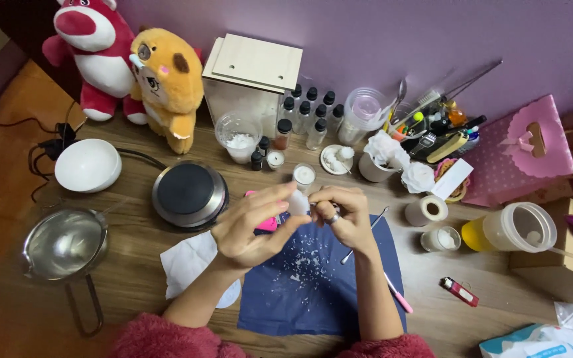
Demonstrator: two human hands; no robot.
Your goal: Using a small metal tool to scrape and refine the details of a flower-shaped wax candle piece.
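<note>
At the centre of the frame the two hands meet over a dark blue cloth. The left hand and the right hand both pinch a small white piece, which looks like wax; each grip is closed on it with the fingertips, the left from the left side, the right from the right. The piece sits directly between the two grips, touching both, held up off the bench. Its exact shape is hidden by the fingers.

Held there, it hangs above the cloth, so the white crumbs strewn on the cloth below seem to be caught rather than scattered over the wood. A pink object shows just behind the left hand, partly covered. A thin metal tool lies slanting beside the right hand, within easy reach, and a pink-handled tool lies at the cloth's right edge.

Left of the hands stand a round hot plate and, at lower left, a steel pot. Small filled candle cups stand just above the hands.
</note>
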